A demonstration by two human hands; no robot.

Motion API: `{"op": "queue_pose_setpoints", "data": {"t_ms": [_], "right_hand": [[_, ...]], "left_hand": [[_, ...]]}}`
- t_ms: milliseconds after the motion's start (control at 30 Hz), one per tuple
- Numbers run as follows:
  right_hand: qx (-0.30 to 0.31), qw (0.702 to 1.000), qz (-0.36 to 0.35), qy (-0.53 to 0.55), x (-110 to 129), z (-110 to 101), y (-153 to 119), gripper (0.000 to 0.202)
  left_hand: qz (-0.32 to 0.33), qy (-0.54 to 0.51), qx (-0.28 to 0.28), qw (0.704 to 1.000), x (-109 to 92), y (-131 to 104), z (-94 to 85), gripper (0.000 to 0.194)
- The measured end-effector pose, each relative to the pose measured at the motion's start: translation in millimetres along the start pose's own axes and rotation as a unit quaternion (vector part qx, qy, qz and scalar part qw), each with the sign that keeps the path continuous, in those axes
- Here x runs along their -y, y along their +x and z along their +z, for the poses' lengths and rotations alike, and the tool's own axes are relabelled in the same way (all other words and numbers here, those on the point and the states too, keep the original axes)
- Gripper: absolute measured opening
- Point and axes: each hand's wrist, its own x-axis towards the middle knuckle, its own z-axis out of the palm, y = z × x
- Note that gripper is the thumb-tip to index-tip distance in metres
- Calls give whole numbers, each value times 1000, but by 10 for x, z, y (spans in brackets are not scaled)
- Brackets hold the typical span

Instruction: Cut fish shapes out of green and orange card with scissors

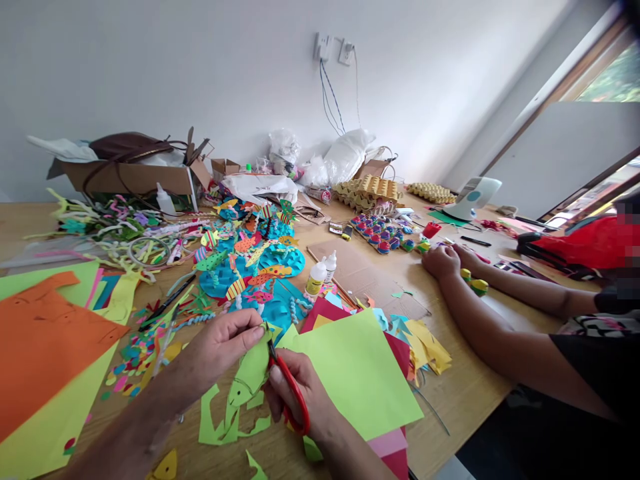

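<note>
My left hand [231, 340] pinches the upper end of a light green paper fish [251, 373], which has a drawn eye and gill line. Around the red handle of a pair of scissors [290, 390] my right hand [300, 383] is closed. The dark blades touch the paper close to my left fingertips; how far they are apart I cannot tell. Green paper scraps [215, 423] lie on the table below the fish. Just right of my right hand rests a stack topped by a light green sheet [357, 367].
Finished paper fish on blue card [260, 267] stand beyond my hands, beside two glue bottles [316, 277]. An orange sheet [55, 340] lies at the left. A co-worker's arms [480, 313] rest on the table at the right, near painted egg-carton pieces [380, 233].
</note>
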Motion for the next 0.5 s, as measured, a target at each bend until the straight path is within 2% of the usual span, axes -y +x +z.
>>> {"op": "queue_pose_setpoints", "data": {"t_ms": [500], "right_hand": [[-1,999,-36,12,-59,-16,1,55]], "left_hand": [[26,12,-8,1000,71,0,16,26]]}}
